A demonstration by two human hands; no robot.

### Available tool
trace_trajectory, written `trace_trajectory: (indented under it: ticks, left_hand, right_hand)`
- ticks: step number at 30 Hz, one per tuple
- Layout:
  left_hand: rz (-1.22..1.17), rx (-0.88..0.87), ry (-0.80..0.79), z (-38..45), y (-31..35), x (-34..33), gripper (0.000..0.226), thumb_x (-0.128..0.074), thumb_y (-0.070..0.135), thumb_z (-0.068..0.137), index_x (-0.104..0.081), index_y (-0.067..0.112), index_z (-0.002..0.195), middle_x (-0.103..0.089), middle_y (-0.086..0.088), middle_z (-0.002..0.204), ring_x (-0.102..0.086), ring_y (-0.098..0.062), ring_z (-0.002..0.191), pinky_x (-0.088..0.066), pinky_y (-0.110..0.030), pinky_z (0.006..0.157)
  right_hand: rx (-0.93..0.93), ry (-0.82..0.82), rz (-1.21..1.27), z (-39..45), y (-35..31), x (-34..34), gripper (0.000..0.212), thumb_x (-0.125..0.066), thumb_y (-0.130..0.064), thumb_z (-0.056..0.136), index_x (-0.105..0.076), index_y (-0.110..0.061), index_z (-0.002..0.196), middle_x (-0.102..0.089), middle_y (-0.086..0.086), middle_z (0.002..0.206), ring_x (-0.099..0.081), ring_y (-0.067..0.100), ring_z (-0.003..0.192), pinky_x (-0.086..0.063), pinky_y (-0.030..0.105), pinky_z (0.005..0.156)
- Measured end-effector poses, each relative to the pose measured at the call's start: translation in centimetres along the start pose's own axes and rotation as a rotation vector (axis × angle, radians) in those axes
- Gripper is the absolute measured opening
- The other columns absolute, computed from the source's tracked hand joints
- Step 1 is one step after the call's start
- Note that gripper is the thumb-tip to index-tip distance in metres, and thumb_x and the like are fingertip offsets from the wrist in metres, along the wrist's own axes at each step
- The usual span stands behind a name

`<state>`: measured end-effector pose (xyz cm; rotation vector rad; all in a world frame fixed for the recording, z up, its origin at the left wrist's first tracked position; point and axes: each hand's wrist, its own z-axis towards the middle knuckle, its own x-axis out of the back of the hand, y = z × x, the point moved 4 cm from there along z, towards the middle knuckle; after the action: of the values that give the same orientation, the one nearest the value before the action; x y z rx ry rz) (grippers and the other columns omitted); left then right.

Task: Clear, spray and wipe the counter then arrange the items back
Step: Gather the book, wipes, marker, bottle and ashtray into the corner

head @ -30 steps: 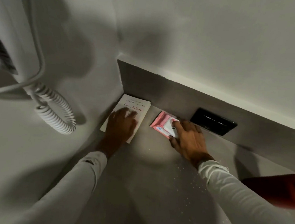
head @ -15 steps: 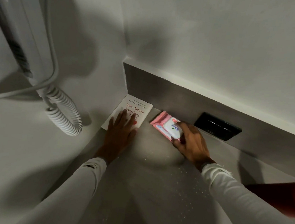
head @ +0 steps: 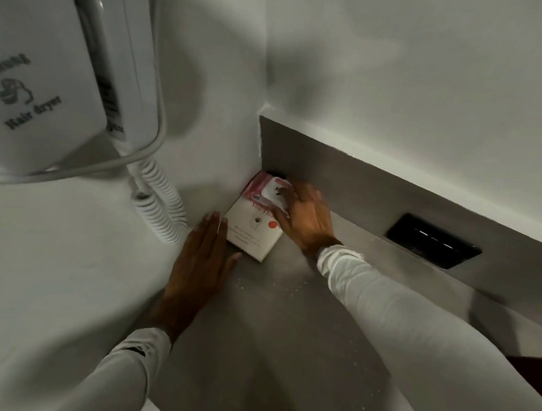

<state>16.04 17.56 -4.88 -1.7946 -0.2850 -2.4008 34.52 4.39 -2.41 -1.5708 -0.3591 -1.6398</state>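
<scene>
While the left hand (head: 201, 261) lies flat with its fingers straight and together, palm down on the grey worktop (head: 284, 337) just beside the near left edge of the book (head: 252, 233), the right hand (head: 306, 216) reaches over the far end of that book and has its grip on the pink wipes pack (head: 266, 188). Its fingers are spread over the pack's white flip lid and its thumb runs along the book's right edge; motion blur makes it hard to tell whether the fingers curl round the pack or only press on it. That pack sits on top of the book's far end, tucked into the corner where the left wall meets the grey backsplash (head: 347, 182). A white cover with a red dot and small print faces up on the book, which lies flat on the worktop, angled toward the corner. Both arms wear pale long sleeves. On the left wall hangs a white hair dryer unit (head: 41, 80) with a coiled cord (head: 158, 205) dangling beside it. A black socket plate (head: 433, 241) is set into the backsplash, well apart to the right. Fine white specks dot the worktop near the book.
</scene>
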Motion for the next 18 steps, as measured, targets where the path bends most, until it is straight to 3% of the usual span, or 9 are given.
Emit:
trace_trajectory:
  ticks: [3,5,8,11,15,18]
  left_hand:
    - [0.024,-0.068,0.064,0.0,0.6,-0.5,0.062,-0.053,0.037,0.099,-0.043,-0.008,0.141,-0.043,-0.029,0.148,-0.042,-0.042,0.139,-0.044,-0.055,0.108]
    - [0.019,-0.084,0.074,0.3,1.0,-0.8,0.063,-0.054,0.036,0.099,-0.042,-0.008,0.142,-0.043,-0.029,0.148,-0.042,-0.042,0.139,-0.044,-0.055,0.108]
    - [0.021,-0.079,0.094,0.6,1.2,-0.9,0.063,-0.055,0.036,0.098,-0.042,-0.007,0.143,-0.044,-0.027,0.149,-0.043,-0.039,0.139,-0.045,-0.052,0.108]
    - [0.026,-0.105,0.140,0.8,1.9,-0.5,0.061,-0.054,0.034,0.097,-0.044,-0.007,0.141,-0.047,-0.028,0.146,-0.047,-0.040,0.136,-0.046,-0.050,0.106]
    - [-0.004,-0.161,0.135,1.2,5.4,-0.2,0.055,-0.040,0.035,0.103,-0.044,-0.004,0.143,-0.045,-0.023,0.149,-0.044,-0.035,0.139,-0.043,-0.047,0.110]
    - [-0.090,-0.240,0.120,1.8,10.4,-0.2,0.051,-0.046,0.030,0.100,-0.050,-0.003,0.139,-0.052,-0.022,0.144,-0.050,-0.035,0.135,-0.044,-0.045,0.108]
  right_hand:
    - [0.145,0.016,-0.123,-2.4,0.6,-1.3,0.047,-0.051,-0.034,0.101,-0.058,-0.008,0.140,-0.055,0.018,0.147,-0.055,0.037,0.132,-0.044,0.047,0.108]
    - [0.154,-0.116,-0.145,-2.7,1.1,-2.6,0.055,-0.049,-0.022,0.102,-0.038,-0.009,0.154,-0.036,0.018,0.161,-0.036,0.035,0.149,-0.032,0.046,0.120]
    - [0.143,-0.210,-0.121,-1.7,0.8,-3.1,0.070,-0.050,-0.010,0.099,-0.017,-0.012,0.161,-0.015,0.014,0.169,-0.016,0.031,0.157,-0.019,0.043,0.128]
    - [0.096,-0.185,-0.091,-2.5,0.7,-1.5,0.069,-0.048,-0.017,0.103,-0.013,-0.015,0.162,-0.012,0.012,0.170,-0.012,0.029,0.158,-0.013,0.040,0.128]
    - [-0.003,-0.060,-0.106,-7.8,3.6,2.2,0.057,-0.039,-0.030,0.108,-0.025,-0.014,0.160,-0.024,0.014,0.167,-0.023,0.030,0.155,-0.022,0.043,0.126]
    - [-0.081,-0.072,-0.162,-13.2,7.8,4.8,0.057,-0.035,-0.035,0.108,-0.021,-0.020,0.161,-0.022,0.012,0.168,-0.021,0.027,0.156,-0.021,0.041,0.125]
